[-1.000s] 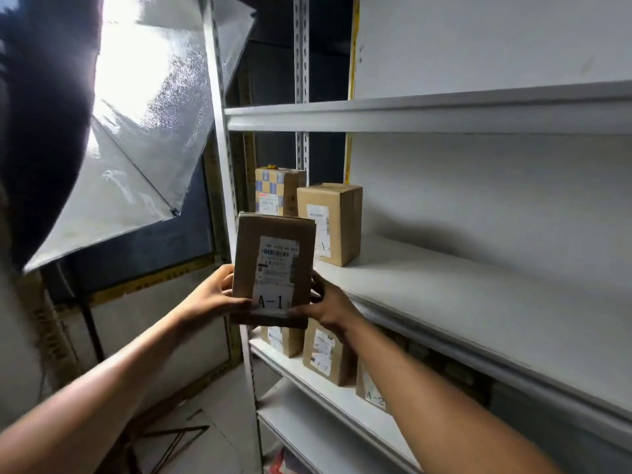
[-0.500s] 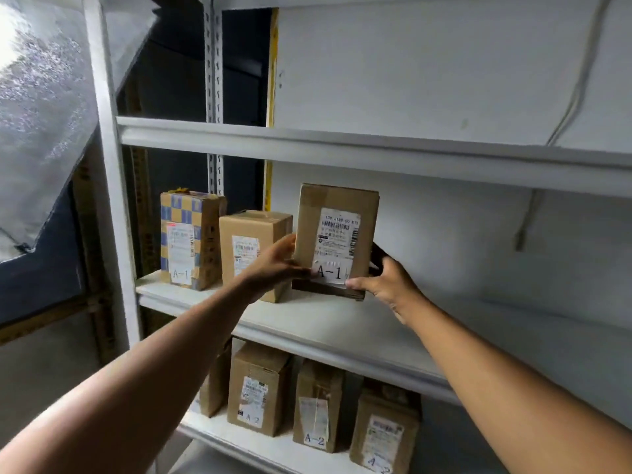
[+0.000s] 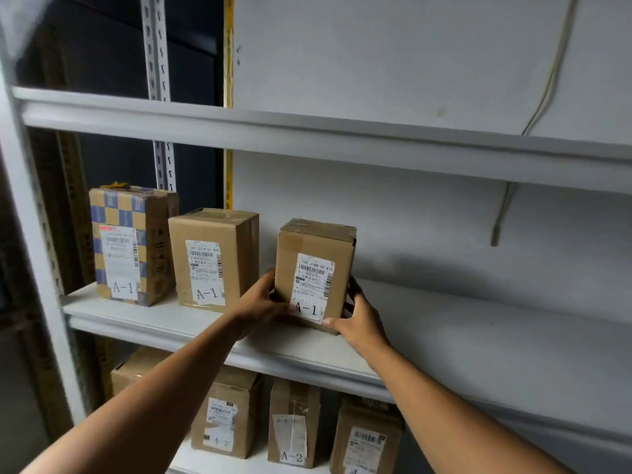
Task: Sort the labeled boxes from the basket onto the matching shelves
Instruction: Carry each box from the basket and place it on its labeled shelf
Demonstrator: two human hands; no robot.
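On the middle shelf (image 3: 444,323) stand three cardboard boxes, each with a white shipping label marked "A-1" at its foot. The blue-checked box (image 3: 131,244) reads "A-1". The plain box (image 3: 213,260) beside it reads "A-1", with a number like "300 0174 91 565" above a barcode. The third box (image 3: 316,273) reads "100 J188-00 K15" and "A-1". On the shelf below, one box (image 3: 294,422) reads "A-2"; its neighbour (image 3: 222,417) seems to read "A-2", blurred. Smaller print is unreadable.
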